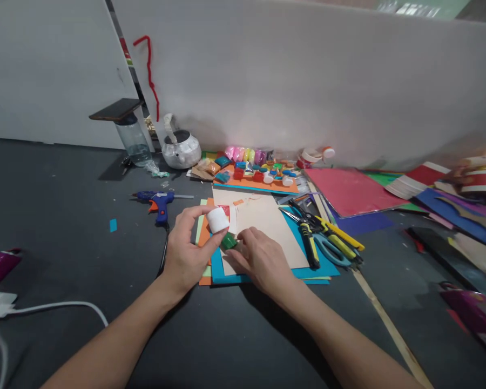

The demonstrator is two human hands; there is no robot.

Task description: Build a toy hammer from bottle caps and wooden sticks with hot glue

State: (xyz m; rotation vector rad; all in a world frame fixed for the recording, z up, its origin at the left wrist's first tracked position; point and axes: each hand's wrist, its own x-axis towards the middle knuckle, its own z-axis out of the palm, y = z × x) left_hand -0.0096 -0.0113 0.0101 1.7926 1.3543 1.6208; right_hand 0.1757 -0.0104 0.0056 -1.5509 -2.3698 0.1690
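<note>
At the lower left a white cable [65, 304] crosses the dark surface [117, 270], which stretches broadly up to the blue glue gun [160, 201]. The purple pack [472, 313] cut by the right edge carries print too blurred to read. In mid-frame the left hand [186, 249] pinches a white cylinder [217, 220] between thumb and fingers; just below it is a green piece [229, 241]. The right hand [267, 259] is half curled beside that piece — whether gripping it, one cannot tell. Under both hands lies a cream sheet [267, 227], its right edge near the pliers [308, 243]. Beyond — a silvery kettle [182, 151] by the pale wall [267, 75].
</note>
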